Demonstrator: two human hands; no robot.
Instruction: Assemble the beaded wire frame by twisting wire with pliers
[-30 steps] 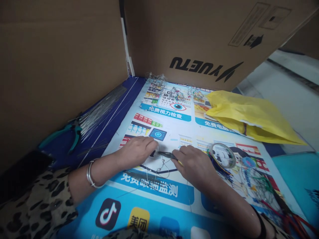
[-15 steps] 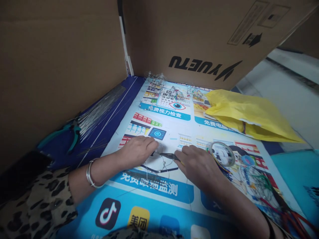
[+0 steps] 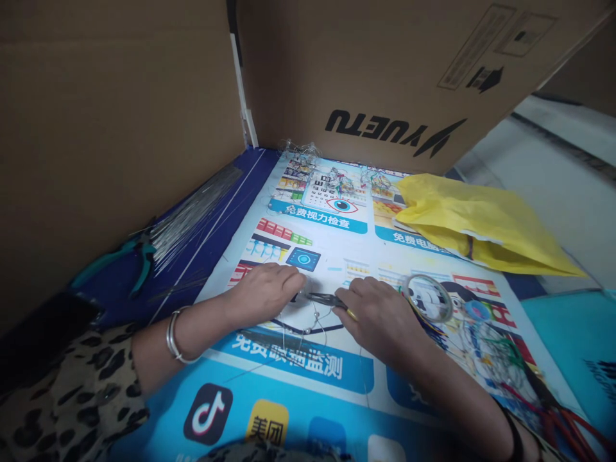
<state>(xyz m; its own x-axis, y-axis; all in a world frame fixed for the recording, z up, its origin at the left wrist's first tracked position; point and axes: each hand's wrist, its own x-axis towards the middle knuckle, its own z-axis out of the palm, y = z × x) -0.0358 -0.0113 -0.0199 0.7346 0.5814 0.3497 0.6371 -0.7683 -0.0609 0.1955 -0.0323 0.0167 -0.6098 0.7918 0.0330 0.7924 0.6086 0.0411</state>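
Note:
My left hand is closed, its fingertips pinched on a thin wire piece with small clear beads that trails down below both hands. Wrapped round a pair of needle-nose pliers with yellow grips is my right hand. The pliers' dark jaws point left toward my left fingertips and look slightly parted, beside the wire rather than plainly on it. What exactly my left fingertips pinch is partly hidden.
Teal-handled pliers and a bundle of straight wires lie at the left. To the right are a yellow bag, a roll of tape, tangled wires and red-handled scissors. Cardboard walls stand behind.
The plier jaws have opened a little and my right hand has shifted slightly left. My left hand keeps its place.

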